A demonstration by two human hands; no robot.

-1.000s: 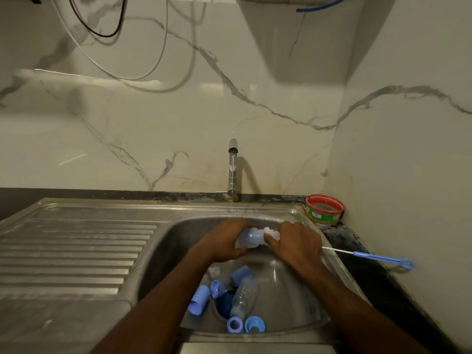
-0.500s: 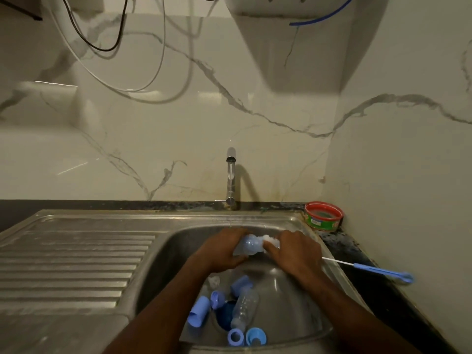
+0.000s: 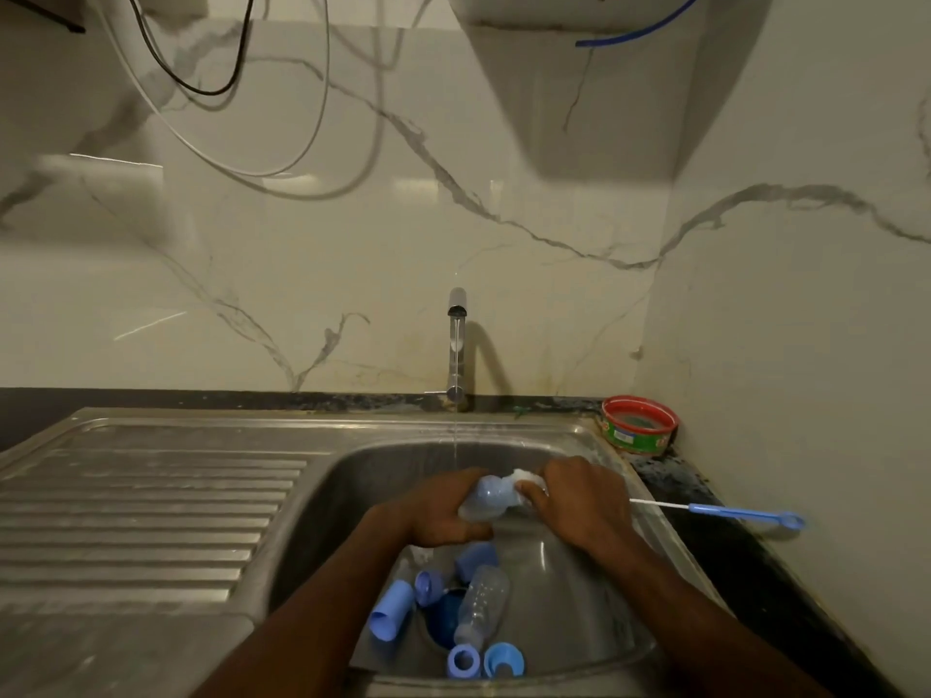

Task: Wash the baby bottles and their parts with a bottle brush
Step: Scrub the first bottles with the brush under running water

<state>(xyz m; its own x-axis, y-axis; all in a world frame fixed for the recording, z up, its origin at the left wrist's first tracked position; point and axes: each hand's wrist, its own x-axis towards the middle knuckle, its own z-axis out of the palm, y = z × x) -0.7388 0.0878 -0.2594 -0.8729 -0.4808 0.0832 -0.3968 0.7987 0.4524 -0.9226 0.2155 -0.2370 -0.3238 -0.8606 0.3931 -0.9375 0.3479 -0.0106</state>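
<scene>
Over the steel sink (image 3: 594, 445), my left hand (image 3: 438, 516) grips a clear baby bottle (image 3: 486, 501) lying sideways. My right hand (image 3: 579, 501) grips the bottle brush, whose white bristle head (image 3: 526, 478) is at the bottle's mouth; the wire and blue handle (image 3: 740, 513) stick out to the right over the counter. A thin stream of water (image 3: 456, 435) falls from the tap (image 3: 457, 345) just behind the hands. On the sink floor lie another clear bottle (image 3: 481, 604) and several blue caps and rings (image 3: 390, 617).
A ribbed steel draining board (image 3: 151, 506) spreads to the left. A red-rimmed green tub (image 3: 639, 425) stands on the dark counter at the back right corner, close to the marble side wall. Cables hang on the wall above.
The view has tilted up a little, so sink and hands sit lower in frame. Both hands keep their grips; the bottle has tilted slightly against the brush head.
</scene>
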